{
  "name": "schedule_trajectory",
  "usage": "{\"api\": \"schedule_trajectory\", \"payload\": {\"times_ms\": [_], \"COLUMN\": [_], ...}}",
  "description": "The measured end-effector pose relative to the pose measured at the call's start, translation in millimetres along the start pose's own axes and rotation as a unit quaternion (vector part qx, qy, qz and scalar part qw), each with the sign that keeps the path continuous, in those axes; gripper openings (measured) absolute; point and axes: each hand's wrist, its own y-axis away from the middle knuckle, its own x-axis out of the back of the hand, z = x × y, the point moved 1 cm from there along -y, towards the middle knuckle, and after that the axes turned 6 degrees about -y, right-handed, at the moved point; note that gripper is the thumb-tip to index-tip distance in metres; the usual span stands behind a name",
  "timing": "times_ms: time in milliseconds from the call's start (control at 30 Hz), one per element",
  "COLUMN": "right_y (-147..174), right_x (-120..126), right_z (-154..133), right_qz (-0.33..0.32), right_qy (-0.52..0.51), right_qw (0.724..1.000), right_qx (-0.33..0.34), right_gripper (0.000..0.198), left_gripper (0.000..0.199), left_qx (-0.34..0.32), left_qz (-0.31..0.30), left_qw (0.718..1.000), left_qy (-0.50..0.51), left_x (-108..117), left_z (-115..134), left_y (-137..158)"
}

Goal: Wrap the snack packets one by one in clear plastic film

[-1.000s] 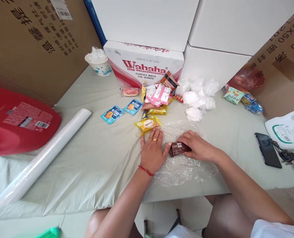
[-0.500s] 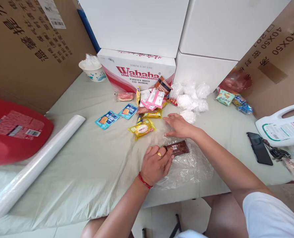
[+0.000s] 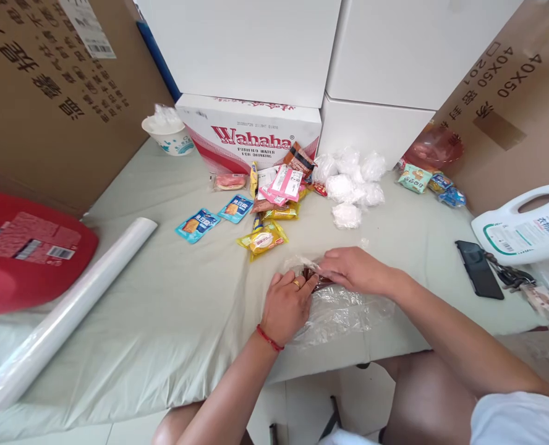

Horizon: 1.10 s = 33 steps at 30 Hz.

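Observation:
A brown wrapped snack bar point(image 3: 323, 283) lies on a sheet of clear plastic film point(image 3: 342, 315) near the front of the table. My left hand point(image 3: 287, 306), with a ring and a red cord bracelet, presses its fingers onto the left end of the bar. From the far side, my right hand point(image 3: 360, 271) pinches the film's edge and holds it over the bar, so part of the bar is hidden. Just beyond the hands sits a yellow snack packet point(image 3: 262, 241), in front of a heap of mixed packets point(image 3: 286, 182). Two blue packets point(image 3: 197, 225) lie to its left.
Several bundles in clear plastic point(image 3: 347, 215) sit behind my right hand. A long film roll point(image 3: 70, 309) and a red container point(image 3: 33, 247) are on the left. At right are a phone point(image 3: 479, 269), keys and a white jug point(image 3: 525, 228). A Wahaha box point(image 3: 256, 133) stands behind.
My right hand has come back toward me from beyond the bar and brought the film's far edge over it. My left hand has stayed on the bar.

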Motion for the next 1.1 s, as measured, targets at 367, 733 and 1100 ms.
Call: {"api": "schedule_trajectory", "payload": {"times_ms": [367,733,1100], "right_y": [30.2,35.4,29.6], "right_x": [-50.8,-68.2,-66.4], "right_z": [8.6,27.0,20.9], "right_qz": [0.047,0.18,0.166], "right_qy": [-0.01,-0.124,-0.084], "right_qw": [0.998,0.975,0.981], "right_qx": [0.041,0.031,0.048], "right_gripper": [0.034,0.037,0.034], "left_gripper": [0.1,0.028,0.022], "left_qx": [0.221,0.115,0.247], "left_qz": [0.046,-0.247,0.109], "left_qw": [0.936,0.9,0.949], "left_qy": [0.271,0.341,0.162], "left_x": [4.2,45.2,70.5], "left_z": [-15.7,-59.3,-34.9], "left_y": [5.3,14.3,-15.7]}}
